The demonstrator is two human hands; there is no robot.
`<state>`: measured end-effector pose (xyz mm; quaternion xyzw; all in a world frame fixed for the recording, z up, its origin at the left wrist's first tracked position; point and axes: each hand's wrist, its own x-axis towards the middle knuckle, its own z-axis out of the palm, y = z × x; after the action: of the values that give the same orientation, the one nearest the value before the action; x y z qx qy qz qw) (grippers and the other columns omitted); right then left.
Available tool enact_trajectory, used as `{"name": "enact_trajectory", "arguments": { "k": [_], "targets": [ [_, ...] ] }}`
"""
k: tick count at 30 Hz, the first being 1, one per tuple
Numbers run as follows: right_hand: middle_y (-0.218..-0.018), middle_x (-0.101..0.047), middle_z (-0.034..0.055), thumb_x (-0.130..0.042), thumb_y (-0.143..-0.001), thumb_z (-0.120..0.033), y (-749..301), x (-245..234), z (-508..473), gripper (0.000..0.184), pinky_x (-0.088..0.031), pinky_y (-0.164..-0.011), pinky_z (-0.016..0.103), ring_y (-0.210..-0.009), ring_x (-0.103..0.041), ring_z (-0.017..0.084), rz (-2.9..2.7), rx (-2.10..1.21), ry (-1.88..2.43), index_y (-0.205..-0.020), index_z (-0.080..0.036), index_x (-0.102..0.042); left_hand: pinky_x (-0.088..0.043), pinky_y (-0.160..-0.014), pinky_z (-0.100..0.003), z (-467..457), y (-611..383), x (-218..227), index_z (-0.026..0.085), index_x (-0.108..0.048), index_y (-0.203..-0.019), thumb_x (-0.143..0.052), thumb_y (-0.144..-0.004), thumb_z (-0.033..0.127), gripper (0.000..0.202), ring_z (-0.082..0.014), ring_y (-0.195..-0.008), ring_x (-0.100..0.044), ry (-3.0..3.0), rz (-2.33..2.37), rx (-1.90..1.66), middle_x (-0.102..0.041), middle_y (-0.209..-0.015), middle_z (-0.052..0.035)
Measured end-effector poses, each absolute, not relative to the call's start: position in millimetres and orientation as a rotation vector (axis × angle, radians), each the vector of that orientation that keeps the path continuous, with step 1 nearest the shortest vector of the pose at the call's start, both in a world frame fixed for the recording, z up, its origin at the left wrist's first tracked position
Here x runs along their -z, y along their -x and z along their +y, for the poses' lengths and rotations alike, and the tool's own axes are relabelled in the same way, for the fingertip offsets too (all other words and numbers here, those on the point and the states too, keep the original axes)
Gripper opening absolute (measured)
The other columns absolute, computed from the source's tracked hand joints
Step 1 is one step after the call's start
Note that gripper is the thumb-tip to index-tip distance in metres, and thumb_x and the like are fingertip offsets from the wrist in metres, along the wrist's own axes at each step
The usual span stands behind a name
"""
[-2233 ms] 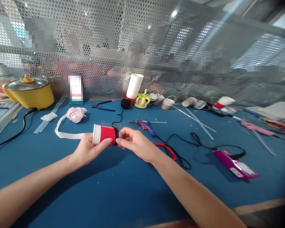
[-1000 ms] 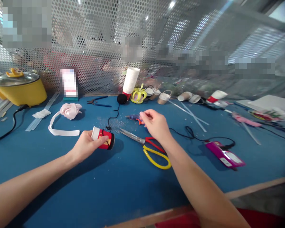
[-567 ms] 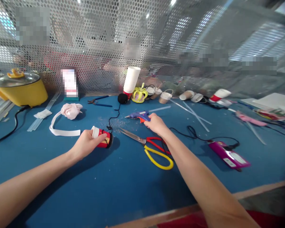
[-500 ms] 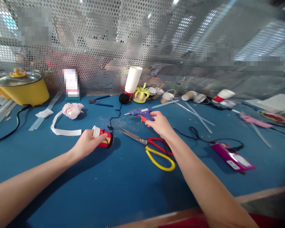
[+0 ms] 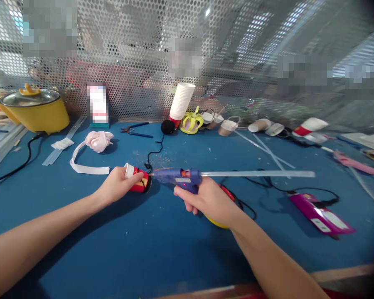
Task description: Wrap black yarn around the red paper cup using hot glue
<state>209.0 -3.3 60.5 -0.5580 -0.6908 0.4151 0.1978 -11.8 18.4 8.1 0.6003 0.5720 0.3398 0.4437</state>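
Observation:
My left hand (image 5: 118, 184) is closed around a red and white paper cup (image 5: 139, 182) lying on its side, its dark end facing right. A black yarn strand runs from the cup to a black yarn ball (image 5: 167, 127). My right hand (image 5: 210, 198) grips a blue glue gun (image 5: 174, 176) with a long clear glue stick (image 5: 258, 174) sticking out of its back. The nozzle points left at the cup's dark end, close to it; whether they touch I cannot tell. Scissors with red and yellow handles (image 5: 217, 222) lie mostly hidden under my right hand and the gun.
Behind stand a yellow electric pot (image 5: 39, 114), a phone (image 5: 99, 106), pliers (image 5: 137, 129), a stack of white cups (image 5: 182, 101) and a yellow crown-shaped piece (image 5: 191, 122). White ribbon (image 5: 90, 169) lies left. A purple power strip (image 5: 321, 214) with cords lies right.
My right hand has brought the glue gun down and toward the cup, turning it so the glue stick points right. The scissors are now mostly covered. My left hand still holds the cup.

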Motion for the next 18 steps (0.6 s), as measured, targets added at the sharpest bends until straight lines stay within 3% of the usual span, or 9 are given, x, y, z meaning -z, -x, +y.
{"name": "enact_trajectory", "arguments": {
  "k": [18],
  "targets": [
    [-0.039, -0.051, -0.0038, -0.050, -0.077, -0.034, -207.8, -60.5, -10.9, 0.023, -0.040, -0.039, 0.023, -0.035, -0.050, 0.012, -2.119, -0.941, 1.626, -0.057, -0.021, -0.049, -0.020, -0.042, -0.023, 19.2, 9.5, -8.6, 0.017, -0.044, -0.050, -0.052, -0.070, 0.051, 0.039, -0.0079, -0.044, -0.029, -1.557, 1.468, -0.832, -0.037, -0.046, 0.0050]
  ]
}}
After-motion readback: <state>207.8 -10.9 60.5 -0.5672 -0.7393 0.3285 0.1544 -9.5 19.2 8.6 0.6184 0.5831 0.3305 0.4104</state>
